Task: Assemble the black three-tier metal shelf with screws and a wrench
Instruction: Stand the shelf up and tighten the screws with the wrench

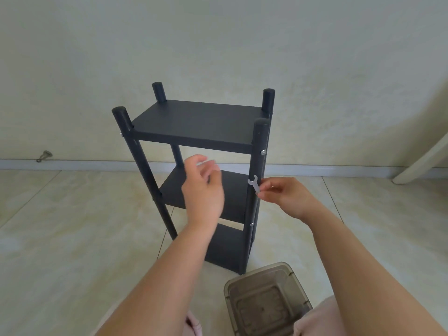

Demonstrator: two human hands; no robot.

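Container (266,299): translucent grey-brown plastic bin, nearest the camera, on the floor just in front of the shelf's base; contents not discernible.
Clothing (317,316): pale pink fabric at the bottom edge, either side of the bin.
Right hand (283,195): thumb and fingertips pinched on the lower end of the wrench, beside the near right post.
Wrench (254,184): small, flat, silver; open jaw end up, against or just in front of the near right post at about middle-tier height; contact with the post not determinable.
Left hand (203,187): raised in front of the middle tier, fingers loosely curled and blurred, nothing held; clear of the shelf.
Shelf (198,122): black metal, three tiers, upright on the floor, four round posts rising above the top tier.
Screws (263,152): silver heads on the near right post at the top tier and lower down, one on the near left post.
Floor (72,226): pale glossy tiles.
Doorstop (43,156): small metal fitting at the skirting, far left.
Wall (218,44): plain off-white, behind the shelf.
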